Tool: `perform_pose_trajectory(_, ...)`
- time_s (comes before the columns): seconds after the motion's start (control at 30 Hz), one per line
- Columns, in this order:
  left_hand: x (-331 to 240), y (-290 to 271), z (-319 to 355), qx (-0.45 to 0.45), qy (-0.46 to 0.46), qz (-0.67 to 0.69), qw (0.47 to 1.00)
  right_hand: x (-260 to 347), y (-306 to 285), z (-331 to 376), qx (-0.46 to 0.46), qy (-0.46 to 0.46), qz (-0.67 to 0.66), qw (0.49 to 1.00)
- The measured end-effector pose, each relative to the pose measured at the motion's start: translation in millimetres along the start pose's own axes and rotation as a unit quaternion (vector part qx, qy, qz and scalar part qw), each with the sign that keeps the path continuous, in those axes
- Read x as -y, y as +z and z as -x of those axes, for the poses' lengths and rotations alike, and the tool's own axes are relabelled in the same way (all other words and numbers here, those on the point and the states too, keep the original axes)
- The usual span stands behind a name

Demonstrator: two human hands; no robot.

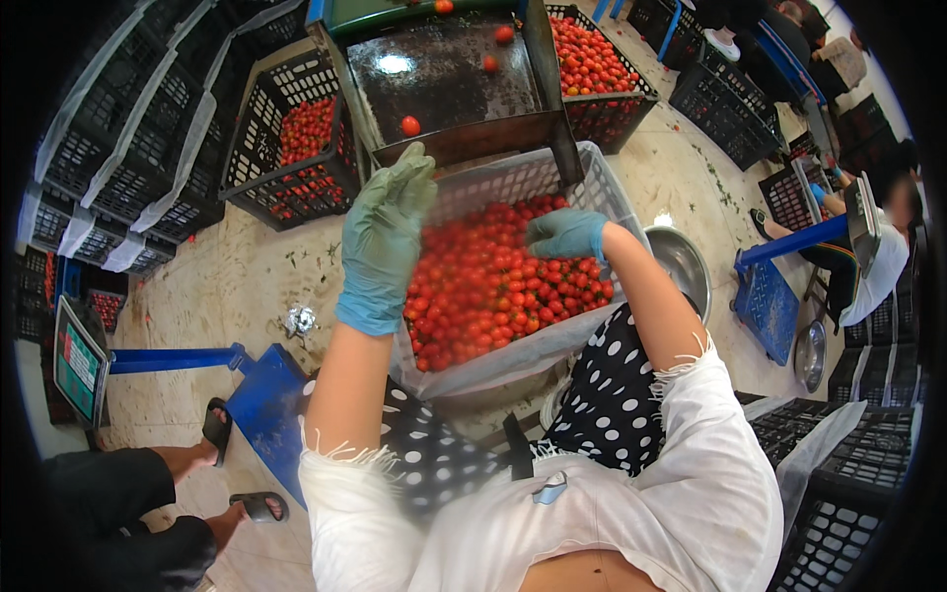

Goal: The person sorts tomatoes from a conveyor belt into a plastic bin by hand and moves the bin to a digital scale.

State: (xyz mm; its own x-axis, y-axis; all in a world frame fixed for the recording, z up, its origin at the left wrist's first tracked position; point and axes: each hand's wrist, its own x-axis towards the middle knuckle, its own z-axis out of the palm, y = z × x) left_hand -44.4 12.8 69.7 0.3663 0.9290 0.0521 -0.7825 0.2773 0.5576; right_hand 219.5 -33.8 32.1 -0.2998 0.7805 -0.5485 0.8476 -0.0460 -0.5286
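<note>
Both my hands wear blue-green gloves. My left hand (388,232) is raised over the left side of a lined crate (607,187), its fingers stretched up near the lower lip of a dark metal chute (449,84). It holds nothing that I can see. Lower and to the right, my right hand (567,235) lies over the small red tomatoes (513,296) heaped in that crate, its fingers pointing left and loosely bent, with nothing visible in them. Tomatoes at the crate's left are smeared by motion. A loose tomato (410,125) sits on the chute just above my left fingertips.
Black crates of tomatoes stand left (232,183) and right (631,109) of the chute. A metal bowl (681,266) is beside my right forearm. Blue scales stand left (261,405) and right (769,306). A person's sandalled feet (258,508) are at lower left; another person (883,257) sits far right.
</note>
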Motion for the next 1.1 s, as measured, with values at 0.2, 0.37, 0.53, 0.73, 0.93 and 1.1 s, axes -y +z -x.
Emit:
perform_pose_trajectory(0.2,-11,-9,0,0.016,0.004,0.005,1.000,-4,8,-8,-0.023,0.009,0.072,0.997)
perform_pose_trajectory(0.37,-18,-11,9,0.005,0.019,-0.058,0.998,15,11,-3,-0.041,0.000,0.106,0.994)
perform_pose_trajectory(0.53,-25,-13,14,0.018,0.031,-0.094,0.995,11,26,-14,-0.067,-0.067,0.105,0.990)
perform_pose_trajectory(0.73,-31,-14,16,-0.003,0.049,-0.063,0.997,16,62,-76,-0.049,-0.039,0.092,0.994)
perform_pose_trajectory(0.93,-39,-2,19,-0.002,0.063,-0.075,0.995,10,127,-210,-0.072,0.001,0.154,0.986)
perform_pose_trajectory(1.1,-57,-9,31,-0.015,0.083,-0.066,0.994,35,157,-231,-0.086,0.037,0.199,0.975)
